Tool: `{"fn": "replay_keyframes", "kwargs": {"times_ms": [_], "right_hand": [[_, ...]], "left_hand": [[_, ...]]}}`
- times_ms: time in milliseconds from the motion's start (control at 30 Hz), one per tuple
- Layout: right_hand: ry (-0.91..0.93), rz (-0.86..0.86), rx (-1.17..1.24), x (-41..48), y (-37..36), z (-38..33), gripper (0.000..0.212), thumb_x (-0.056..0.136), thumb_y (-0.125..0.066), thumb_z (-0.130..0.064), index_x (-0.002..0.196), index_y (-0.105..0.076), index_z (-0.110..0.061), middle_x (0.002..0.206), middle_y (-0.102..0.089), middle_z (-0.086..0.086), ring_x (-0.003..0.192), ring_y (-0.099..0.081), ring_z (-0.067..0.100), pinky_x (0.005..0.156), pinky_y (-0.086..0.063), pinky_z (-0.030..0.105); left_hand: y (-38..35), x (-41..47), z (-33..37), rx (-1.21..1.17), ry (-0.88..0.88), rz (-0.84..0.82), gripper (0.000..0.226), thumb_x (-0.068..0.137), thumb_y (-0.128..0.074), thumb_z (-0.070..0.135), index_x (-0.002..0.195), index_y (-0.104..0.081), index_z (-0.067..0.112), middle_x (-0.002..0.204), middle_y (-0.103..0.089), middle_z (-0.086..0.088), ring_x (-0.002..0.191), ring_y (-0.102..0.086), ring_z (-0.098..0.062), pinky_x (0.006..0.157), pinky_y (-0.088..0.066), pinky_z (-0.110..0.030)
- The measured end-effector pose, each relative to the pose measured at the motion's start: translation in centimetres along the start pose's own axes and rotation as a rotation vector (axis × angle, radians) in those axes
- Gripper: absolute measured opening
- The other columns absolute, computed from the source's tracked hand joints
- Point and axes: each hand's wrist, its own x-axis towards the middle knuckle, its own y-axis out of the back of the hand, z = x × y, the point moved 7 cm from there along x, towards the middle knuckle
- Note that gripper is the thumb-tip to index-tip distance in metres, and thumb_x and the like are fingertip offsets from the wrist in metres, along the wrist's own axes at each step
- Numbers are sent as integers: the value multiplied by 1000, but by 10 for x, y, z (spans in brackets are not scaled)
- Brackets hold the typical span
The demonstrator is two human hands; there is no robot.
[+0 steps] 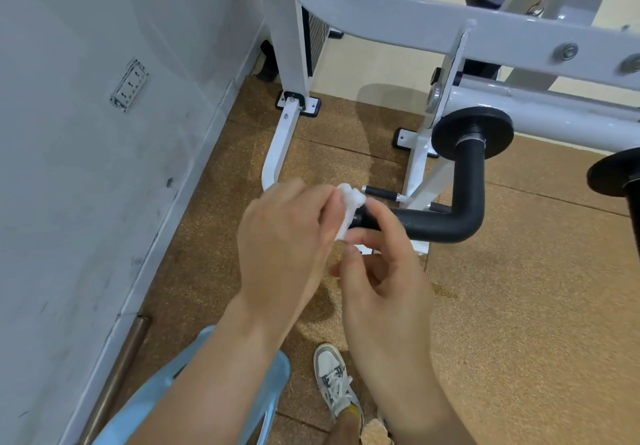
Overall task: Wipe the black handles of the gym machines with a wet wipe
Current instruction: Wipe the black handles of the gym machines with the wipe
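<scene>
The white machine frame [381, 4] stands behind one bent black handle [450, 222]. Its bar runs sideways, free end pointing at two hands. The left hand [284, 236] pinches one bunched wet wipe [348, 207] on that end. The right hand [384, 288] curls beside it; I cannot tell if it holds anything. One small black handle [381, 192] sits just behind.

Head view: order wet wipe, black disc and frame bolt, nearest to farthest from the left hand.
1. Wet wipe, pinched in the left hand.
2. Black disc, right, at the black handle's base.
3. Frame bolt, upper right.
</scene>
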Motion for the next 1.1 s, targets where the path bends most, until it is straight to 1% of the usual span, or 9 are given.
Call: {"fn": "replay_keyframes", "kwargs": {"times_ms": [133, 233, 300, 467, 567, 633, 800, 967, 1100], "right_hand": [[124, -30, -201, 11, -9, -2, 44, 96, -50, -23, 138, -46, -34, 77, -66, -9, 65, -60, 7, 61, -47, 21], [179, -30, -264, 20, -7, -8, 34, 96, -52, -26, 129, -58, -30, 68, -63, -13, 58, -56, 2, 58, -43, 15], [114, -60, -70, 26, -3, -4, 27, 94, -57, -23, 115, -63, -38, 62, -64, -5, 52, -55, 10, 53, -50, 28], [-10, 62, 240, 17, 19, 3, 22, 90, -59, -6, 85, -73, -23, 59, -61, 8, 49, -52, 13, 48, -46, 24], [-149, 49, 249, 5, 19, 16, 23, 91, -58, -6, 81, -72, -21, 57, -60, 7, 48, -51, 13, 46, -43, 22], [-343, 1, 337, 1, 10, 32, 21, 92, -56, -5, 85, -72, -17, 59, -64, 3, 50, -52, 11, 47, -44, 21], [-669, -130, 778, 0, -15, 39, 19, 92, -52, -3, 101, -69, 0, 86, -72, 14, 70, -65, 15, 62, -53, 24], [-699, -177, 947, 0, -24, 31, 21, 93, -52, -4, 108, -65, 3, 99, -71, 14, 94, -66, 22, 80, -54, 31], [-725, -159, 906, -5, -22, 33, 21, 92, -52, -2, 106, -68, -1, 102, -73, 13, 86, -67, 18, 73, -54, 27]], "left_hand": [[-6, 11, -15, -319, 354, 52, 13, 91, -56, 33, 101, -63, 30, 80, -55, 10, 77, -54, -6, 67, -43, -22], [0, 3, -1, -415, 59, 18, 23, 97, -51, 25, 117, -63, 22, 113, -60, 6, 106, -55, -4, 89, -45, -19], [-7, -6, 3, -336, -164, -114, 34, 99, -43, 24, 127, -58, 13, 128, -59, 2, 121, -50, -6, 101, -40, -22], [-21, 7, -2, -78, -361, -253, 41, 101, -31, 33, 111, -65, 13, 96, -64, 1, 91, -54, -13, 78, -44, -28], [-33, 25, -9, -238, 23, -447, 50, 101, -30, 41, 74, -60, 11, 61, -52, 5, 59, -52, -14, 59, -44, -33], [-40, 25, -17, -366, 318, -524, 54, 99, -31, 45, 78, -63, 8, 59, -51, 5, 56, -55, -12, 63, -48, -32], [-11, -5, 1, -335, -84, -117, 26, 99, -46, 27, 105, -71, 20, 98, -64, 15, 92, -56, 2, 80, -40, -10], [-4, -9, -1, -225, -363, 78, 20, 89, -62, 19, 101, -74, 11, 106, -69, 0, 100, -60, -11, 89, -46, -19], [-18, 11, -15, -543, 172, -198, 21, 92, -59, 34, 84, -76, 25, 82, -72, 5, 82, -65, -4, 81, -50, -25]]}}
